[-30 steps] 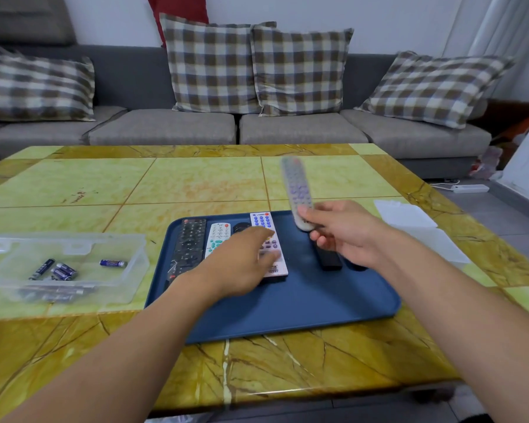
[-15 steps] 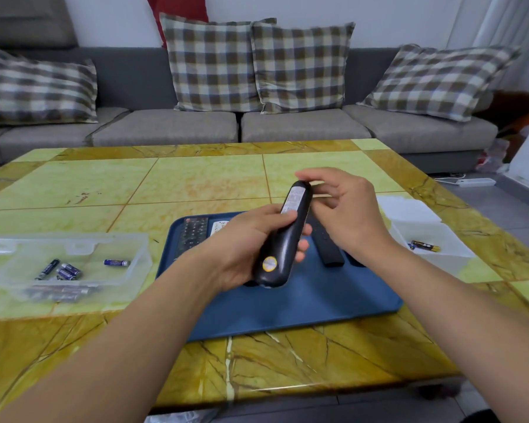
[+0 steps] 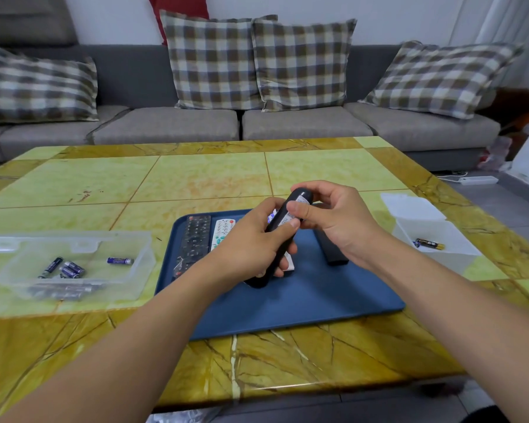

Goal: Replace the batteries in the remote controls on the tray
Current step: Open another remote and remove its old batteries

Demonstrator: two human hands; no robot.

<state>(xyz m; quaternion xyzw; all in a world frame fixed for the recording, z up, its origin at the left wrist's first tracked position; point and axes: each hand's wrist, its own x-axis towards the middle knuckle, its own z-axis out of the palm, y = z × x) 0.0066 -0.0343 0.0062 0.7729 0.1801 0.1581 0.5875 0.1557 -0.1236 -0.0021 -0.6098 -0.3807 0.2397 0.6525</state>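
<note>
Black remote [image 3: 283, 236] back-up, gripped by left hand [image 3: 251, 245] and right hand [image 3: 327, 219] — right thumb now pressing its label, above tray [image 3: 318, 297] at 12 o'clock

even indoor light | soft shadows | sharp centre | wide-angle edge bending

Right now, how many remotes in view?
5: one held in both hands; black and white at tray's left; one white mostly behind the left hand; black one under the right wrist. Hands may hide more.
</note>
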